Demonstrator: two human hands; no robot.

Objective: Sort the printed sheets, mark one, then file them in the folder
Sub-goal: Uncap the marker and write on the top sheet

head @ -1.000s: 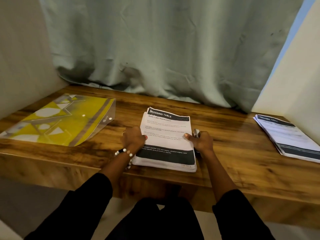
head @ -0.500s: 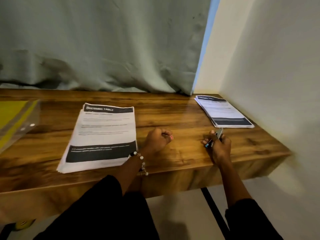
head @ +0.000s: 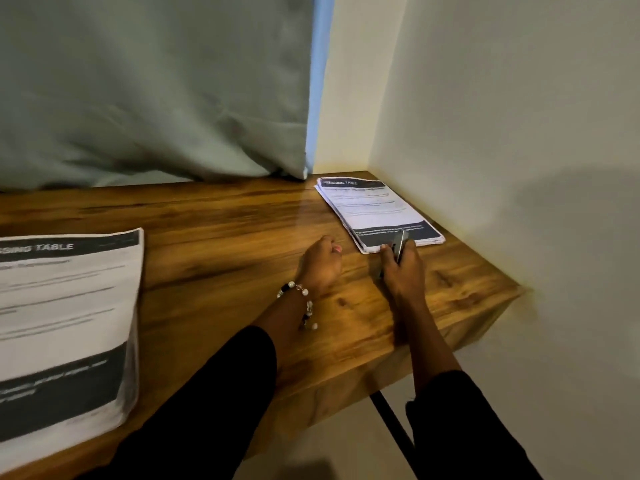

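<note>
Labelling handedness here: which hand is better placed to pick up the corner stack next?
Probably the left hand: it holds nothing and sits close beside the corner stack. The right hand reaches the stack's near edge, but its fingers grip a pen.

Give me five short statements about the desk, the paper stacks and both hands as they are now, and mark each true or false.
1. The right hand holds a dark pen. True.
2. The left hand is pressing flat on the near stack of sheets. False: it is curled, holds nothing, and sits over bare wooden desk, apart from that stack.
3. The far stack of sheets lies in the desk's right corner by the wall. True.
4. The pen's tip end overlaps the far stack's near edge. True.
5. A beaded bracelet is on the right wrist. False: it is on the left wrist.
</note>
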